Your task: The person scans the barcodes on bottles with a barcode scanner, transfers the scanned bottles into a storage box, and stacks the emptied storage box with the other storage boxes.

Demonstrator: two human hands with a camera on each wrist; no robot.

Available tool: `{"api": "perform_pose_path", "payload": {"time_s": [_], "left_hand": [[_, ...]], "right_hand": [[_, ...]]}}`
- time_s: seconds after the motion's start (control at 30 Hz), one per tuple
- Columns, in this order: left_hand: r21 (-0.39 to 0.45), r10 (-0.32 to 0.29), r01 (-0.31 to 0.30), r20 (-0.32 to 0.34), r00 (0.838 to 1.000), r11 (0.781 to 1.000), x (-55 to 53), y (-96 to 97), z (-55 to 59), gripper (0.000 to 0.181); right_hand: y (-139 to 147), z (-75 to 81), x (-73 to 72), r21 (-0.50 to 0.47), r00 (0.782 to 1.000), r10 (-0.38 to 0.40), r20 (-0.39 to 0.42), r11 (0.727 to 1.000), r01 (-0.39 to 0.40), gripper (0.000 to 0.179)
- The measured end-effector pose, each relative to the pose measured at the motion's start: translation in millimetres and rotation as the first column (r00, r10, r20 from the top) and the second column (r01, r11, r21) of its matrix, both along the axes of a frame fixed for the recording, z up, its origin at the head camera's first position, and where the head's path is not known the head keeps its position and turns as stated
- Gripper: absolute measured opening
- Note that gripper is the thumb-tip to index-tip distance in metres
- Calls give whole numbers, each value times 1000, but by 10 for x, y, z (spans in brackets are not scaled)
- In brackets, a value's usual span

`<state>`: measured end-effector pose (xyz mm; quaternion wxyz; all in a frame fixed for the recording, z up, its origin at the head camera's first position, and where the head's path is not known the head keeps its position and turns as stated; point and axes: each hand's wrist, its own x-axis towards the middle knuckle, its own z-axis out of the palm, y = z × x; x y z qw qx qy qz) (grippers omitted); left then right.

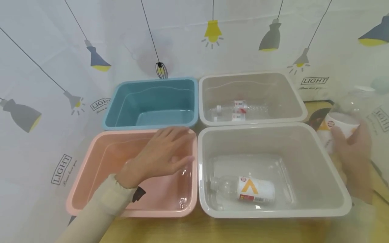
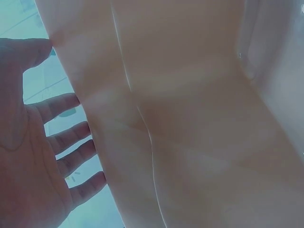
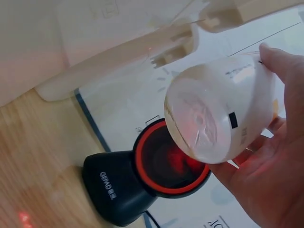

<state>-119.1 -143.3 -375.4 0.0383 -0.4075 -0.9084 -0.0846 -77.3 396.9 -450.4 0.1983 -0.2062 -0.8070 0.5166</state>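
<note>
My right hand grips a clear plastic bottle with a white label to the right of the bins. In the right wrist view the bottle is tilted, its round base facing the camera, with fingers and thumb curled round its side. Close by that base stands a black barcode scanner with a red-ringed window, glowing red. Over the pink bin my left hand hovers with relaxed, spread fingers and holds nothing. Its fingertips overlap the bin's rim in the left wrist view.
A similar bottle with an orange mark lies in the near grey-white bin. Behind it, a beige bin contains small clear bottles. A blue bin sits at the back left. All stand on a wooden table before a lamp-patterned backdrop.
</note>
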Motion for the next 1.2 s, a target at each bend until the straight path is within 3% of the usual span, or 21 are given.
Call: {"api": "perform_pose_path", "payload": {"time_s": [0.13, 0.2, 0.33, 0.6, 0.9, 1.07, 1.2], "left_hand": [[9, -8, 8, -5, 1000, 1000, -7, 16, -2, 63], [17, -13, 13, -7, 1000, 1000, -4, 21, -4, 63], [30, -11, 11, -14, 1000, 999, 2, 7, -6, 63], [32, -8, 8, 2, 1000, 999, 9, -7, -9, 62], [35, -8, 9, -11, 1000, 999, 13, -4, -10, 62], [33, -12, 13, -17, 1000, 999, 8, -4, -18, 62], [26, -8, 8, -7, 1000, 1000, -1, -1, -19, 63]], "right_hand": [[3, 112, 39, -84, 1000, 10, -23, 996, -12, 64], [-1, 152, 46, -50, 999, 20, -33, 999, -22, 65], [-11, 222, 19, 129, 999, 29, 43, 991, -34, 67], [-22, 354, -34, 237, 990, 103, 94, 964, -123, 69], [55, 553, -144, 321, 977, 210, 33, 924, -209, 67], [15, 649, -213, 363, 950, 302, -76, 896, -256, 64], [-37, 764, -293, 400, 938, 343, -45, 867, -298, 65]]}}
